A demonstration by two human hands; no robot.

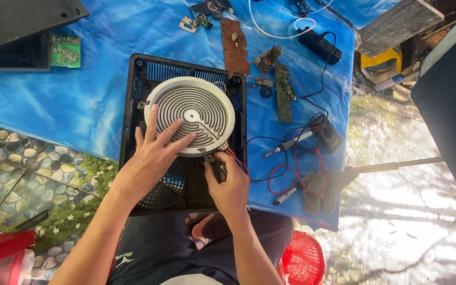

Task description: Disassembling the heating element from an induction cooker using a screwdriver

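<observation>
Pressing flat, the left hand [151,158] lies open on the round heater coil [190,115] in the black tray [133,105] – keeping it steady. The right hand [229,184] grips what looks like a small tool at the coil's edge.

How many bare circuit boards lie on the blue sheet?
3, maybe more hidden. A green circuit board sits top left beside the dark casing, a brown board above the black housing, and a narrow green board right of it.

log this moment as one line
left hand flat on round heating coil | right hand at coil's edge connector | coil in black casing | blue sheet
</observation>
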